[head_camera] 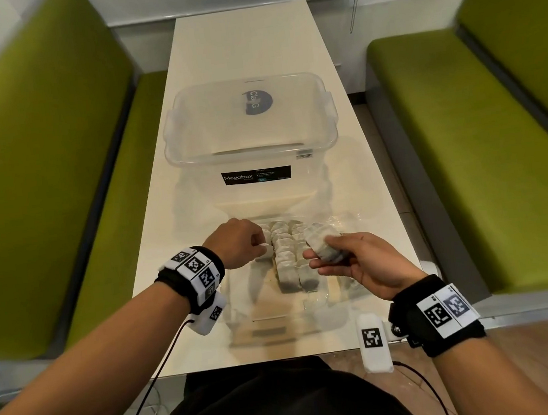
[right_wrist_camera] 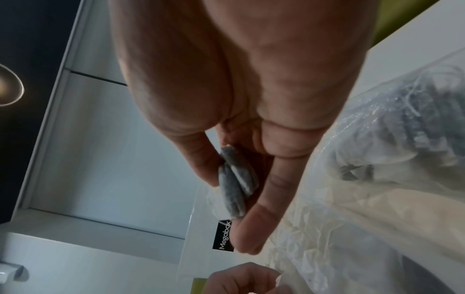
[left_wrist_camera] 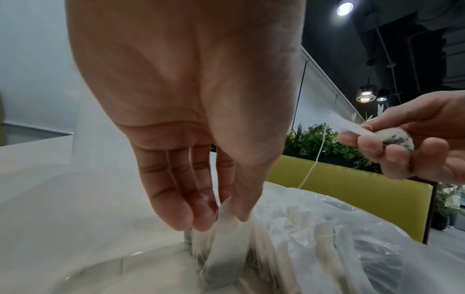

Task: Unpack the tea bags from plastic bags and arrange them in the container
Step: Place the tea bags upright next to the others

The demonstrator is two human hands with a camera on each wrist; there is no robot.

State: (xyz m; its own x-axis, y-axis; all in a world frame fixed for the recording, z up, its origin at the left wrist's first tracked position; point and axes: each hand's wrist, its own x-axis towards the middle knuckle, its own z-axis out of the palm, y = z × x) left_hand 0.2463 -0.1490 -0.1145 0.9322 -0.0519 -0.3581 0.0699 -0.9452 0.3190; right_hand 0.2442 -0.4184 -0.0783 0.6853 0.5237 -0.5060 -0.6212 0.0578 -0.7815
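— Nearest the lens?
— Left hand (left_wrist_camera: 191, 123), fingertips pinching one tea bag (left_wrist_camera: 226, 248) upright in the rows inside the clear container (head_camera: 246, 331) at the table's near edge.
— Right hand (head_camera: 359, 266)?
— Just right of the container, curled round a small bundle of tea bags (head_camera: 323, 244). Left wrist view alone shows a string (left_wrist_camera: 314, 159) hanging from it.
— Beyond?
— Lidded Megabox tub (head_camera: 250, 134) behind the container; bare table (head_camera: 245, 45) past that. Crinkled plastic bag (right_wrist_camera: 377, 159) beside the right hand.

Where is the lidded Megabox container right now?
In the head view, the Megabox container sits mid-table, just beyond the rows of tea bags.
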